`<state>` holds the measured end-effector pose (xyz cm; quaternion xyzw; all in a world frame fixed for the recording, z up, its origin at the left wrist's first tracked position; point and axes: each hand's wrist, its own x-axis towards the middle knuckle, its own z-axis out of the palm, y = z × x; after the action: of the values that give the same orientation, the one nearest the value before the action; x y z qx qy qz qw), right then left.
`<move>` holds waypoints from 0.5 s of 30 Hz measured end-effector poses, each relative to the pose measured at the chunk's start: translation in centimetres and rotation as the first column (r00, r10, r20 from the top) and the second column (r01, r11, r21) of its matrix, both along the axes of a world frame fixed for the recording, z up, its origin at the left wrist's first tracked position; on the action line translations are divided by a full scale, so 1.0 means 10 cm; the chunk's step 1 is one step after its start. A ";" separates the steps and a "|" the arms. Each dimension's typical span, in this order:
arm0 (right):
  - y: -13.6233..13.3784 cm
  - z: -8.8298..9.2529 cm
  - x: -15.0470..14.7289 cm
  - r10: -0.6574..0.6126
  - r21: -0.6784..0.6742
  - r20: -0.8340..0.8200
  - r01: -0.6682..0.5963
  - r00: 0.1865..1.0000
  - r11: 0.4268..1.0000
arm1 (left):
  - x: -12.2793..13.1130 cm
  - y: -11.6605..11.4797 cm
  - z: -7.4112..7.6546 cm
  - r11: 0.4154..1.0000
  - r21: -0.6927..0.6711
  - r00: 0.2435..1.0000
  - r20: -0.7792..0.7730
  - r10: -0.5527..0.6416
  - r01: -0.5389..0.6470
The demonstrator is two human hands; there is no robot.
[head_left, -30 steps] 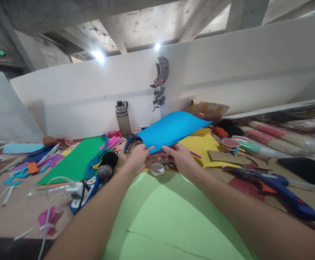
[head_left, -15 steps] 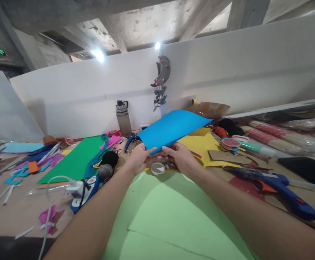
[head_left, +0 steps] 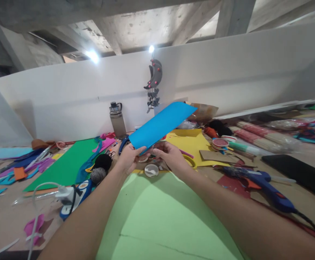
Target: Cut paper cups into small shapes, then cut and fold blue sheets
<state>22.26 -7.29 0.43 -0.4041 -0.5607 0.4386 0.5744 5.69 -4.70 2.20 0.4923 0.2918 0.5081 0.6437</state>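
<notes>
Above green card (head_left: 160,213), a person's left hand (head_left: 128,159) pinches a blue sheet (head_left: 160,124), slanted more steeply than a moment ago, apparently making that hand its main support; the right hand's (head_left: 170,156) grip is unclear. A bottle (head_left: 118,124) stands beyond.

A tan worktop (head_left: 5,227) carries a crowded spread of craft materials. A pale green sheet (head_left: 160,213) lies at the near middle, a darker green sheet (head_left: 62,166) left of it, and a yellow sheet (head_left: 191,142) beyond to the right. A bottle (head_left: 118,125) stands upright at the back; wrapped stick bundles (head_left: 260,137) lie far right, and a crumpled pink scrap (head_left: 34,226) near left.
</notes>
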 end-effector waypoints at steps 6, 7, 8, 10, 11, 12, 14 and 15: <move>-0.12 0.15 0.05 -0.259 0.281 0.200 0.198 0.945 0.939 | 0.00 0.01 -0.01 0.995 0.008 0.994 0.054 0.099 -0.100; -0.13 0.16 0.05 -0.273 0.338 0.239 0.184 0.932 0.923 | 0.00 0.02 -0.01 0.994 0.010 0.992 0.061 0.109 -0.110; -0.15 0.18 0.05 -0.282 0.391 0.270 0.163 0.921 0.906 | 0.00 0.02 -0.02 0.993 0.012 0.991 0.065 0.113 -0.114; -0.16 0.19 0.05 -0.290 0.471 0.307 0.120 0.906 0.874 | 0.00 0.04 -0.03 0.992 0.018 0.990 0.073 0.122 -0.123; -0.17 0.19 0.05 -0.295 0.493 0.316 0.109 0.902 0.863 | 0.00 0.04 -0.04 0.991 0.022 0.989 0.077 0.129 -0.131; -0.16 0.19 0.06 -0.302 0.504 0.320 0.108 0.898 0.857 | 0.00 0.04 -0.04 0.989 0.028 0.987 0.082 0.140 -0.142; -0.16 0.20 0.07 -0.324 0.499 0.320 0.132 0.890 0.856 | 0.01 0.04 -0.04 0.985 0.042 0.982 0.088 0.164 -0.168; -0.15 0.21 0.07 -0.337 0.488 0.318 0.152 0.886 0.860 | 0.02 0.03 -0.04 0.982 0.048 0.980 0.090 0.176 -0.181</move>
<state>22.94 -8.82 2.48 -0.4088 -0.6929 0.1291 0.5798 5.87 -4.39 1.81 0.4598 0.2927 0.5923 0.5934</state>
